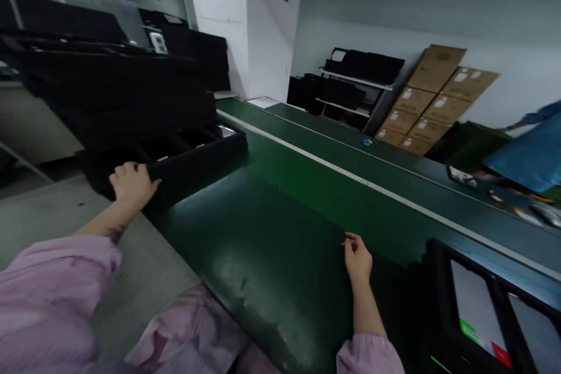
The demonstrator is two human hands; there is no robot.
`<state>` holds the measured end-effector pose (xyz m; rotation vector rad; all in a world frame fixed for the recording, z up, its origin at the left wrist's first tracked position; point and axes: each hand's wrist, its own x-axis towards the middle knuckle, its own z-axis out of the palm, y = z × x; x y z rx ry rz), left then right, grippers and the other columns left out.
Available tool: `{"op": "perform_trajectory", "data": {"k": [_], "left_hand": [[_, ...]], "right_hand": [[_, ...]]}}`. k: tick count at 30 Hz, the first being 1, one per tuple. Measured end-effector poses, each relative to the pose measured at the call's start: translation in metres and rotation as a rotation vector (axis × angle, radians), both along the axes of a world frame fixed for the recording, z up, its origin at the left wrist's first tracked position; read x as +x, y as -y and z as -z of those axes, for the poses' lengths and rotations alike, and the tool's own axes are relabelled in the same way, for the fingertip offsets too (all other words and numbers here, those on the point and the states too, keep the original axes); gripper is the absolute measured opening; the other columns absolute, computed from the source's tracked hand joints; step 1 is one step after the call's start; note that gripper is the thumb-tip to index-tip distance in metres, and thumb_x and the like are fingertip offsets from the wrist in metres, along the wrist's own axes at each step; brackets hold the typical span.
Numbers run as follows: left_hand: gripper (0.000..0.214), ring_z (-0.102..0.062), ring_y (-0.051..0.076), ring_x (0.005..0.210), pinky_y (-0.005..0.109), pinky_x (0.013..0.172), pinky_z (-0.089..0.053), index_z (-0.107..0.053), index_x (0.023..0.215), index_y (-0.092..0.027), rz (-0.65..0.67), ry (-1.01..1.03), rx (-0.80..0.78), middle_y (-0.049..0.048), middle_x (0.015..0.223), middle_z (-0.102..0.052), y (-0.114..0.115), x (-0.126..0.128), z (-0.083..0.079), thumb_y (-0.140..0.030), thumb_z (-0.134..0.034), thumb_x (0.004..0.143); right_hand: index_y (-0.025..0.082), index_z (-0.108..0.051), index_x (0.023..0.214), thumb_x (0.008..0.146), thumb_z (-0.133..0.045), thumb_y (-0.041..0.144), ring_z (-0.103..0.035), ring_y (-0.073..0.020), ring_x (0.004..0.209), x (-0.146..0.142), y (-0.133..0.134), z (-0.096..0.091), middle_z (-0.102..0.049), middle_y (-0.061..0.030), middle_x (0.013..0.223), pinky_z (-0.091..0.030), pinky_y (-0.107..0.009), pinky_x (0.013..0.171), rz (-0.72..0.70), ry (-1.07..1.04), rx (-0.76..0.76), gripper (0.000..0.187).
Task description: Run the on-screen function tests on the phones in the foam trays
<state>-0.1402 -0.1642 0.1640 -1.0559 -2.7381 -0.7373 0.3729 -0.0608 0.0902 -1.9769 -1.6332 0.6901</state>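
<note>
My left hand (132, 186) is closed over the near rim of a black compartment tray (201, 160) at the left, with the thumb along its front side. The tray has divided slots, some with pale or shiny items in them, only partly visible. It lies under a tall stack of similar black trays (144, 93). My right hand (357, 257) hovers over or rests at the dark green work surface (263, 263); I cannot tell if it touches. Its fingers are loosely bent and slightly apart, with nothing seen in them.
At the lower right, a black tray (445, 286) holds flat devices with lit screens (477, 298). A green conveyor (315, 178) with a pale rail runs beyond. A person in blue (526, 155) stands at the far right. Cardboard boxes (432, 96) and a rack (357, 87) stand behind.
</note>
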Motion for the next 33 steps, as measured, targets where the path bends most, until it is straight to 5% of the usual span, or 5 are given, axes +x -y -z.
{"op": "perform_trajectory", "data": {"k": [10, 17, 23, 28, 33], "left_hand": [[0.052, -0.065, 0.035, 0.105, 0.047, 0.083, -0.06, -0.068, 0.09, -0.019, 0.206, -0.071, 0.044, 0.0169, 0.106, -0.065, 0.033, -0.044, 0.051, -0.063, -0.041, 0.082], [0.05, -0.069, 0.023, 0.086, 0.037, 0.083, -0.061, -0.076, 0.086, -0.024, 0.786, 0.042, 0.051, 0.009, 0.091, -0.071, 0.063, 0.028, 0.105, -0.068, -0.053, 0.093], [0.045, -0.07, 0.018, 0.085, 0.033, 0.084, -0.061, -0.078, 0.084, -0.027, 1.112, 0.143, 0.026, 0.0047, 0.087, -0.073, 0.032, 0.092, 0.122, -0.06, -0.052, 0.099], [0.054, -0.044, 0.046, 0.153, 0.074, 0.124, -0.04, -0.069, 0.136, -0.02, 0.828, 0.139, -0.077, 0.0224, 0.155, -0.055, -0.03, 0.104, 0.11, -0.05, -0.061, 0.093], [0.099, -0.012, 0.055, 0.166, 0.08, 0.128, -0.03, -0.032, 0.168, -0.019, 0.685, 0.198, -0.472, 0.0218, 0.181, -0.008, -0.072, 0.116, 0.09, -0.048, -0.073, 0.082]], "right_hand": [[0.021, -0.073, 0.101, 0.095, -0.048, 0.064, -0.069, -0.0206, 0.065, -0.044, 0.03, 0.014, -0.075, -0.0045, 0.073, -0.054, -0.031, 0.059, -0.032, -0.081, 0.341, 0.05], [0.021, -0.072, 0.125, 0.099, -0.048, 0.043, -0.075, -0.0238, 0.097, -0.134, 0.073, 0.021, -0.08, -0.0119, 0.107, -0.064, -0.043, 0.089, -0.269, -0.007, 0.481, 0.041], [0.021, -0.082, 0.111, 0.101, -0.054, 0.035, -0.042, -0.0399, 0.156, -0.184, 0.094, 0.03, -0.063, -0.0163, 0.153, -0.044, -0.067, 0.122, -0.299, 0.158, 0.476, 0.033], [0.007, -0.077, 0.125, 0.1, -0.056, 0.037, -0.024, -0.051, 0.164, -0.197, 0.084, 0.028, -0.048, -0.0262, 0.167, -0.036, -0.076, 0.124, -0.163, 0.391, 0.343, 0.045], [0.002, -0.073, 0.13, 0.102, -0.053, 0.043, -0.017, -0.052, 0.166, -0.206, 0.071, 0.038, -0.043, -0.029, 0.169, -0.034, -0.078, 0.124, -0.106, 0.365, 0.276, 0.054]]}}
